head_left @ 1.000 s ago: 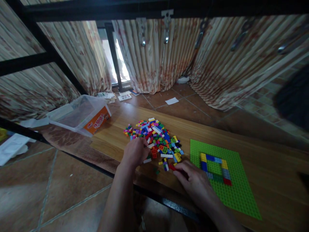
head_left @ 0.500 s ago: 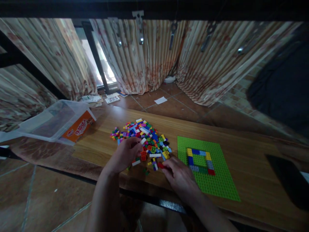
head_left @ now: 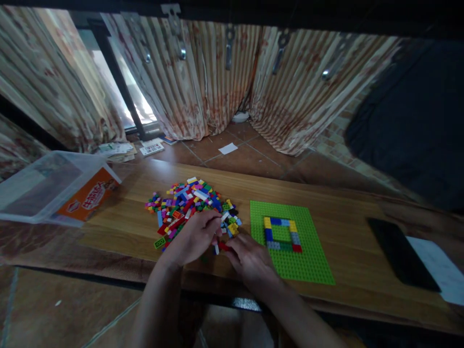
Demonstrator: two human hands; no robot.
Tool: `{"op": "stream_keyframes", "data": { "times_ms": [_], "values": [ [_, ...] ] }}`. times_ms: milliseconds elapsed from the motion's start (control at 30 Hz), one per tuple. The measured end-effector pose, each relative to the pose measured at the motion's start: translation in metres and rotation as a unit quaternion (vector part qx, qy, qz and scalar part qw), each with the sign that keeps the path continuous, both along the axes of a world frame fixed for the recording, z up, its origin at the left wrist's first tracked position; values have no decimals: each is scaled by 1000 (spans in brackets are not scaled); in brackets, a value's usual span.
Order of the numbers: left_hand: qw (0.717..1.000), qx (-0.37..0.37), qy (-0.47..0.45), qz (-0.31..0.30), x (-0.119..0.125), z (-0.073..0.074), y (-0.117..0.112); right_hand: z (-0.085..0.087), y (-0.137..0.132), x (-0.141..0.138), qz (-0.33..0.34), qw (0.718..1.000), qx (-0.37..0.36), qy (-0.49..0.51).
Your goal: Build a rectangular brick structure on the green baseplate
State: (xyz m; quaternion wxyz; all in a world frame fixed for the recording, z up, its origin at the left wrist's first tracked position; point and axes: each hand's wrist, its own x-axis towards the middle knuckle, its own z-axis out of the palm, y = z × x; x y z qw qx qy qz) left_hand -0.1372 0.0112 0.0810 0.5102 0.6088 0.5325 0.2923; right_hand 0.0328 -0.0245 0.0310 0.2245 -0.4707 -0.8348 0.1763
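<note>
A heap of small coloured bricks lies on a wooden table. My left hand rests at the heap's near edge, fingers curled over some bricks. My right hand is just to its right, fingertips pinched on a small red brick. The two hands almost touch. A green baseplate lies right of my right hand and carries a square ring of bricks in yellow, blue, grey, green and red.
A clear plastic tub with an orange label lies tipped at the table's left end. A black phone and a white paper sit at the right. Striped curtains hang behind; papers lie on the tiled floor.
The view has swung right, bringing the phone and paper into sight. My left hand has come toward the right hand at the heap's near edge; the right hand still holds the red brick.
</note>
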Motion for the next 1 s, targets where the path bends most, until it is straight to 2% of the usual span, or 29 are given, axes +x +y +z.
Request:
{"op": "stream_keyframes", "data": {
  "times_ms": [133, 200, 333, 400, 467, 567, 633, 833, 1000],
  "values": [
    [999, -22, -4, -33, 15, 3, 0, 0, 1, 1, 2, 999, -7, 48],
    [999, -24, 0, -44, 18, 2, 0, 4, 2, 4, -18, 997, -16, 76],
    [998, -31, 12, -49, 20, -2, 0, 19, 4, 14, -129, 986, -9, 109],
    [997, -42, 21, -59, 21, -3, 0, 27, 5, 21, -164, 977, 12, 134],
    [996, -52, 24, -73, 23, -3, 0, 34, 5, 26, -143, 977, 23, 159],
    [994, -61, 8, -95, 30, -4, 0, 37, 5, 34, -54, 983, 13, 177],
    [993, -60, -6, -102, 36, -6, 0, 36, 5, 40, -27, 983, 9, 180],
    [991, -37, -7, -128, 56, -14, 4, 32, 7, 63, -56, 987, 30, 145],
    [989, -9, -10, -147, 76, -17, 4, 32, 9, 89, -66, 992, 6, 112]
  ]
}}
